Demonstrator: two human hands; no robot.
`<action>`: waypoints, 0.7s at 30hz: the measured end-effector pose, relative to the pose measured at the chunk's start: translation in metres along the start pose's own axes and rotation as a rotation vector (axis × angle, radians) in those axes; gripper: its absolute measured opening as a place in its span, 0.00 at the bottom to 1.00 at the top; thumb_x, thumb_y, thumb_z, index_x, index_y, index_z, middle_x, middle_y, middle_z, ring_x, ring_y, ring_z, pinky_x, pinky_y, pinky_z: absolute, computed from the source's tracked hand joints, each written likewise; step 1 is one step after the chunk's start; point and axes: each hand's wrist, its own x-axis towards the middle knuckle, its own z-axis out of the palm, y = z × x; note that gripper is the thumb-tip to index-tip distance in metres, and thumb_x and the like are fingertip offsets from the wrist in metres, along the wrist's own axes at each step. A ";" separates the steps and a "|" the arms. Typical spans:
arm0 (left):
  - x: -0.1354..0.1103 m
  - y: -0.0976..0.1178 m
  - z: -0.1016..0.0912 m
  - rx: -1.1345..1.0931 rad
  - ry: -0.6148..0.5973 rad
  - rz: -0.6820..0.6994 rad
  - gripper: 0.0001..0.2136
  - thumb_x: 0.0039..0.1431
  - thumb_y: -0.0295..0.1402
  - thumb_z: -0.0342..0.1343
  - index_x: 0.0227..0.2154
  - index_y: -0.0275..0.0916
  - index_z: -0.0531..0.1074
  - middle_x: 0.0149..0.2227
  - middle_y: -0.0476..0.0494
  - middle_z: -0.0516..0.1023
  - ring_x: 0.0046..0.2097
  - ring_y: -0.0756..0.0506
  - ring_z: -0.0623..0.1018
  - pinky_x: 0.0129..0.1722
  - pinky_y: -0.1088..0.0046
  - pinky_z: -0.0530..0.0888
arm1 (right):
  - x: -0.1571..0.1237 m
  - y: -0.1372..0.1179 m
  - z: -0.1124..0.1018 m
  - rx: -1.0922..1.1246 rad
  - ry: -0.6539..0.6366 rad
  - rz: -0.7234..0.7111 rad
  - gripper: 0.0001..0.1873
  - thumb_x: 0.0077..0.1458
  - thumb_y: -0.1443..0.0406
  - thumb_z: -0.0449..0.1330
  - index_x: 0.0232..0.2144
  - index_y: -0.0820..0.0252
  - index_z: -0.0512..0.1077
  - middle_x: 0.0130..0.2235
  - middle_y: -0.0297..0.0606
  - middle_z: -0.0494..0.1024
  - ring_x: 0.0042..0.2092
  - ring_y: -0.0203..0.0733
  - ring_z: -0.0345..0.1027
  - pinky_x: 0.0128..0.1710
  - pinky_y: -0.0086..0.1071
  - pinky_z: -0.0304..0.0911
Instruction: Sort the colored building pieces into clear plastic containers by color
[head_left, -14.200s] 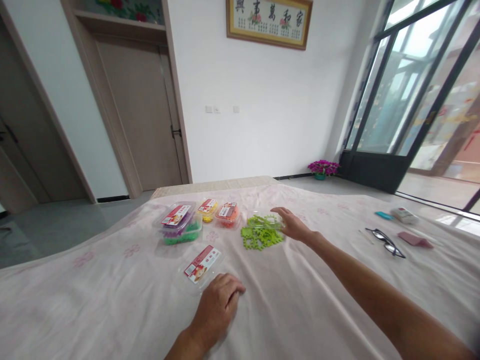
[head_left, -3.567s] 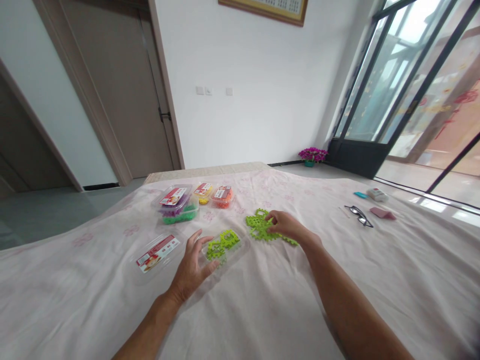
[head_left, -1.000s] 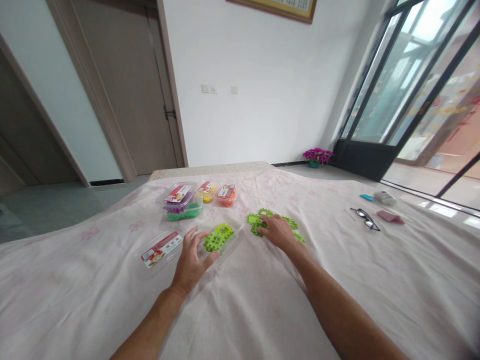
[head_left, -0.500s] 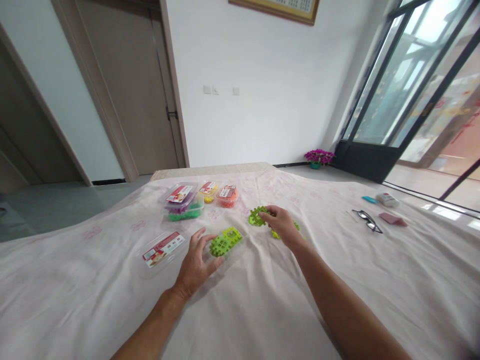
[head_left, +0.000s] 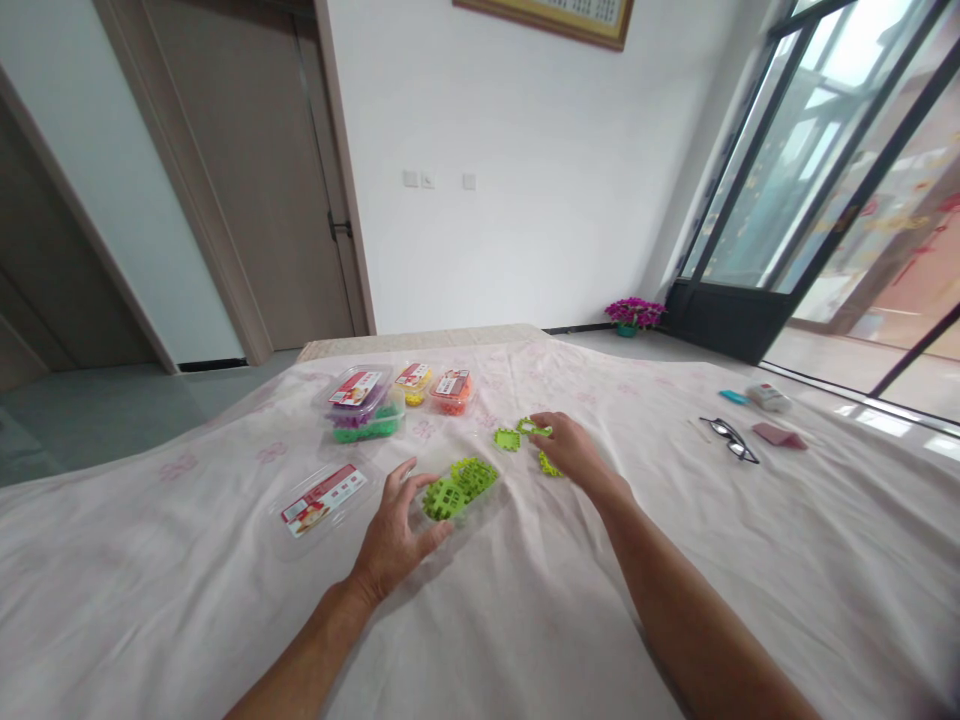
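Observation:
On the pink flowered sheet, my left hand [head_left: 395,535] rests with its fingers spread around the near end of a clear plastic box [head_left: 469,503]. Several lime-green toothed square pieces [head_left: 457,487] lie in that box. My right hand [head_left: 571,447] is further out, fingers curled over loose green pieces [head_left: 531,429] on the sheet. One more green piece [head_left: 507,439] lies just left of it and another [head_left: 550,467] peeks out under the palm. The box's labelled lid [head_left: 320,498] lies flat to the left.
At the back stand a clear box [head_left: 363,404] of purple and green pieces, a yellow one [head_left: 414,381] and an orange one [head_left: 452,389]. Black glasses [head_left: 727,436], a red pouch [head_left: 778,435] and a small packet [head_left: 763,395] lie at the right.
The loose green pile by my right hand has shrunk, and more pieces lie in the clear box. My right hand has returned to the remaining pieces; the left has stayed at the box.

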 end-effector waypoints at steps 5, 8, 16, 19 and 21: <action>0.003 -0.005 0.000 0.036 0.095 -0.050 0.21 0.54 0.41 0.62 0.51 0.43 0.72 0.63 0.35 0.60 0.66 0.34 0.63 0.61 0.49 0.68 | 0.002 0.030 -0.028 -0.322 -0.186 0.140 0.17 0.55 0.62 0.61 0.47 0.56 0.79 0.48 0.44 0.80 0.49 0.49 0.74 0.41 0.34 0.62; 0.005 -0.007 -0.001 0.045 0.131 -0.065 0.21 0.55 0.42 0.62 0.51 0.42 0.72 0.63 0.35 0.60 0.66 0.34 0.63 0.62 0.49 0.67 | 0.001 0.036 -0.032 -0.382 -0.257 0.186 0.18 0.54 0.57 0.64 0.46 0.55 0.79 0.47 0.42 0.81 0.48 0.50 0.74 0.38 0.33 0.60; 0.004 -0.008 -0.001 0.049 0.117 -0.070 0.22 0.55 0.43 0.61 0.52 0.42 0.72 0.63 0.35 0.60 0.66 0.34 0.63 0.62 0.49 0.67 | -0.001 0.035 -0.002 -0.444 -0.313 0.105 0.30 0.43 0.56 0.71 0.50 0.57 0.73 0.51 0.46 0.77 0.51 0.51 0.71 0.39 0.32 0.59; 0.004 -0.009 -0.001 0.051 0.123 -0.063 0.22 0.55 0.43 0.62 0.51 0.43 0.72 0.63 0.36 0.60 0.66 0.35 0.63 0.62 0.50 0.67 | 0.000 0.036 -0.003 -0.395 -0.281 0.112 0.30 0.42 0.58 0.72 0.48 0.60 0.73 0.48 0.46 0.78 0.48 0.50 0.71 0.37 0.31 0.58; 0.004 -0.009 -0.001 0.055 0.130 -0.057 0.21 0.55 0.43 0.62 0.51 0.43 0.72 0.63 0.37 0.61 0.66 0.35 0.63 0.62 0.50 0.67 | 0.002 0.039 -0.010 -0.321 -0.262 0.124 0.24 0.45 0.60 0.71 0.44 0.59 0.74 0.44 0.42 0.79 0.44 0.47 0.72 0.35 0.30 0.57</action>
